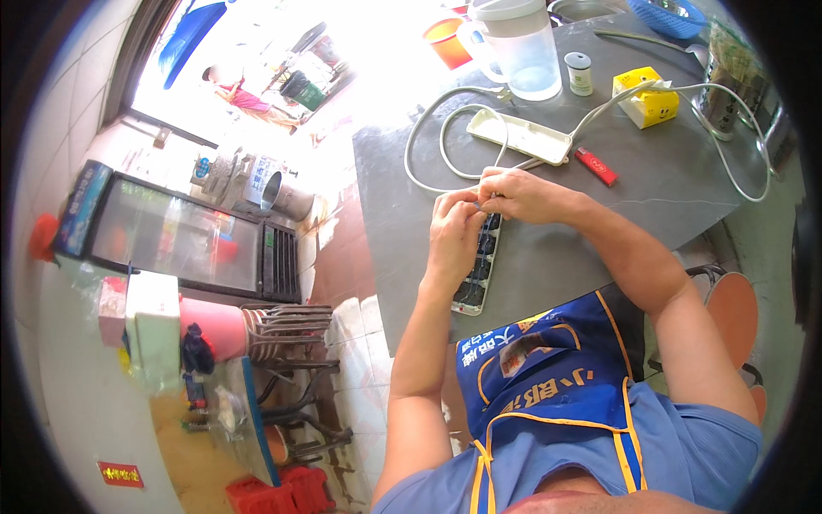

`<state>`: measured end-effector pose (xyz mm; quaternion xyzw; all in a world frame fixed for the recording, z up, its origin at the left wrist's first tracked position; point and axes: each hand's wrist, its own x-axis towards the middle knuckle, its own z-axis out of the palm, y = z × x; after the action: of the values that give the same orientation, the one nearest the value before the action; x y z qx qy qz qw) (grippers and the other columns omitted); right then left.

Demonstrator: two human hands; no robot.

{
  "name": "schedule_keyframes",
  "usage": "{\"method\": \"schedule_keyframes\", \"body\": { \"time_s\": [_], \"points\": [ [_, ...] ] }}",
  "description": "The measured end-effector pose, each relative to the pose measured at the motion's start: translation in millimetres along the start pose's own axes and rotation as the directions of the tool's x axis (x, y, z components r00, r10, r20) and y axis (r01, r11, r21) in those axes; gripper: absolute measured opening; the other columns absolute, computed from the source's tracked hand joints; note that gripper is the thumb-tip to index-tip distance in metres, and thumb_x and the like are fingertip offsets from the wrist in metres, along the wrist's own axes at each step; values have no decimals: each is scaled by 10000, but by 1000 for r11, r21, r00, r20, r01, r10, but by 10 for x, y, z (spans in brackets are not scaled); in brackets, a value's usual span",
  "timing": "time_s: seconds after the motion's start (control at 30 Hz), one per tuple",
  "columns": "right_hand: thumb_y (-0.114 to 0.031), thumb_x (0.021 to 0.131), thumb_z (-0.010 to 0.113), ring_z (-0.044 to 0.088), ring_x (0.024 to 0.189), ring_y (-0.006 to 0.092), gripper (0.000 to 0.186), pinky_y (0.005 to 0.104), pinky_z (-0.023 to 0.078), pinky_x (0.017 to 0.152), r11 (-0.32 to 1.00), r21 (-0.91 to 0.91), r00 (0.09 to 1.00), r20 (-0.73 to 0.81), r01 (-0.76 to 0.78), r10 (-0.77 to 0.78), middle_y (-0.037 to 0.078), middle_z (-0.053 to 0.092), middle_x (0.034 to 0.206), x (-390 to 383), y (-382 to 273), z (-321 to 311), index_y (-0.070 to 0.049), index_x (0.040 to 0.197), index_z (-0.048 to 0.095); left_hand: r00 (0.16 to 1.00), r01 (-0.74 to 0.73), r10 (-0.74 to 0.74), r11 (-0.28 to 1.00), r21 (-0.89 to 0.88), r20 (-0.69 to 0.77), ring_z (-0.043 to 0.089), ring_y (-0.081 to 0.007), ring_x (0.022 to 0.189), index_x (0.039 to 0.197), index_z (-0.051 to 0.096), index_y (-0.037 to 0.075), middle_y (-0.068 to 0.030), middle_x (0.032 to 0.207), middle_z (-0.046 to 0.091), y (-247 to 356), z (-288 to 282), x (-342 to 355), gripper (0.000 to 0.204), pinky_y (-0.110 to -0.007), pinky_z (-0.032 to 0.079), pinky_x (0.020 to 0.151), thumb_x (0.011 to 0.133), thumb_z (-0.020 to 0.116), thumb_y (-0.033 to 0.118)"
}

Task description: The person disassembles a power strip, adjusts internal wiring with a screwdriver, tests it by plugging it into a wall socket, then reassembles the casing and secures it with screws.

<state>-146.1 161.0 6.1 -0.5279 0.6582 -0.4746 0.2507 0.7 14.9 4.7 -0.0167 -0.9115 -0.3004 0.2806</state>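
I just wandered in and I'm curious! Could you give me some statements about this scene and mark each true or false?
1. The left hand and right hand are close together at the far end of the socket strip. True.
2. The red lighter lies inside the white casing. False: it lies on the table, to the casing's right.
3. A pale cable loops across the table. True.
4. The yellow box stands left of the pitcher. False: it stands to the right.
5. The person wears a blue apron with yellow-orange edging. True.
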Motion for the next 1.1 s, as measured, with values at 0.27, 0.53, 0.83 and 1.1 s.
{"method": "schedule_keyframes", "body": {
  "time_s": [0.27, 0.53, 0.83, 1.1],
  "points": [
    [-152, 979, 631, 648, 855, 281, 175, 395, 518, 761, 997, -55, 998, -9, 60, -60, 144, 597, 986, -6, 70, 14, 20, 982, 663, 996, 84, -83, 996, -14, 45, 654, -281, 1073, 936, 727, -32, -137, 1127, 717, -55, -31, 20, 131, -384, 532, 890, 940, 668, 84],
    [-148, 961, 655, 654, 928, 320, 167, 413, 517, 821, 997, -51, 997, -34, 65, -67, 165, 620, 1006, 5, 27, -16, 17, 982, 672, 990, 138, -137, 989, -44, 30, 622, -316, 1085, 932, 733, -2, -124, 1070, 719, -67, -116, 24, 141, -414, 511, 933, 913, 721, 137],
    [-205, 963, 670, 655, 851, 321, 205, 420, 520, 770, 967, -179, 981, -38, 182, -192, 182, 634, 957, 76, 279, 22, -1, 955, 674, 997, 71, -70, 996, -56, 13, 668, -262, 1012, 925, 700, -25, -132, 1075, 710, -61, -94, 109, 54, -368, 517, 902, 892, 704, 17],
    [-172, 1014, 623, 570, 707, 187, 186, 347, 487, 696, 953, -209, 971, -46, 220, -234, 73, 532, 947, 110, 182, -23, -6, 928, 612, 964, 266, -250, 917, -298, 92, 661, -251, 1043, 896, 696, -49, -145, 1108, 717, -122, -94, 90, 107, -358, 517, 906, 928, 676, 51]
  ]
}}
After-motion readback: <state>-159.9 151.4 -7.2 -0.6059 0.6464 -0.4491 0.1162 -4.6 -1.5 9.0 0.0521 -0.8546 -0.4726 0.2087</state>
